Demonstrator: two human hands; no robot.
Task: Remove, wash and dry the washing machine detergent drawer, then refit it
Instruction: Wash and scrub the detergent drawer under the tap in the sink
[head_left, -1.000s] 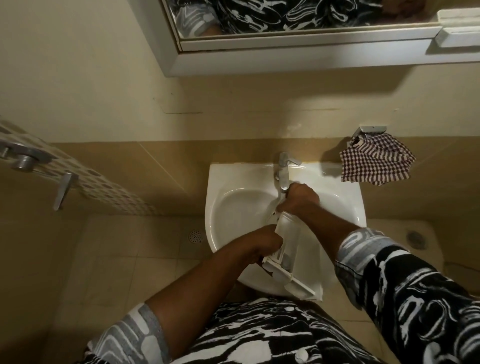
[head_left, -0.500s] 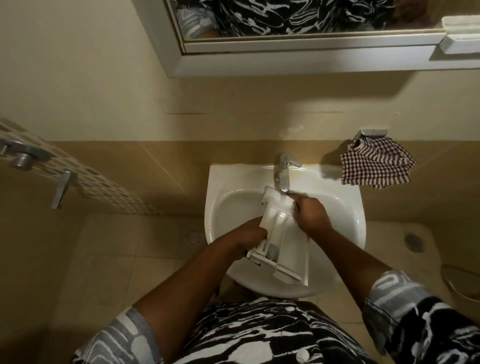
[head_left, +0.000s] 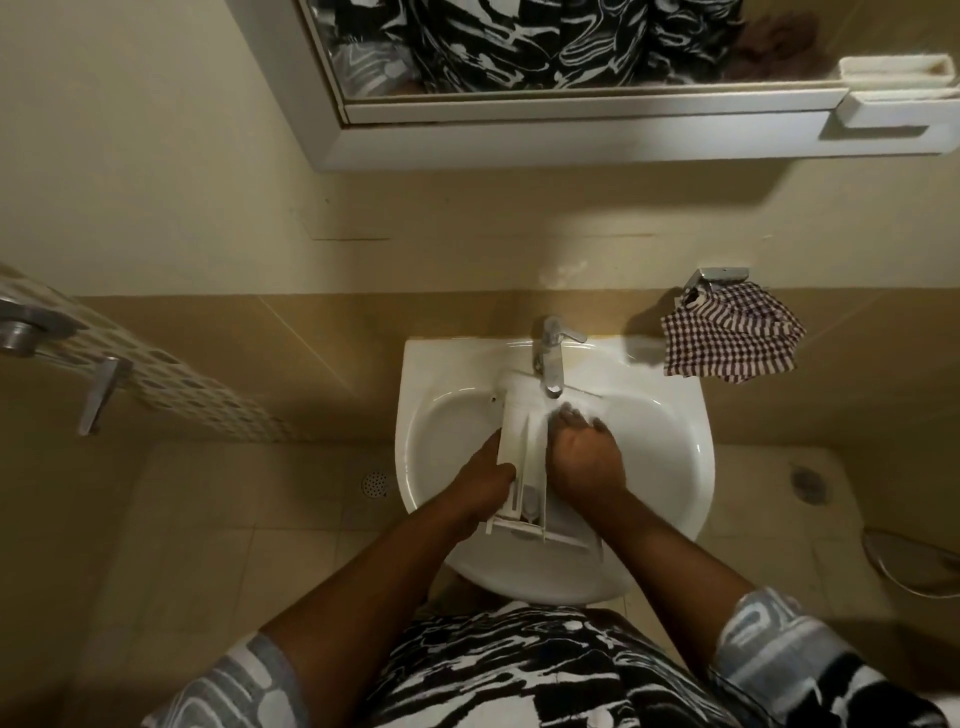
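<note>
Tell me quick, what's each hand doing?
Left hand: holding the drawer by its left side.
Right hand: in the drawer, by the tap; grip cannot be told.

The sink (head_left: 431, 358) stands straight ahead of you against the wall, with the tap (head_left: 551, 358) at the middle of its far rim. The drawer (head_left: 515, 421) lies lengthwise in the basin, its far end under the spout and its near end toward you. Your left hand (head_left: 488, 483) grips the drawer's left side. Your right hand (head_left: 582, 460) rests on its right part, fingers toward the tap. A cloth (head_left: 732, 338) hangs from a hook (head_left: 719, 274) on the wall, right of the tap. The mirror (head_left: 571, 47) is above. A drain (head_left: 375, 483) lies in the floor left of the sink, and a handle (head_left: 98, 395) is farther left.
</note>
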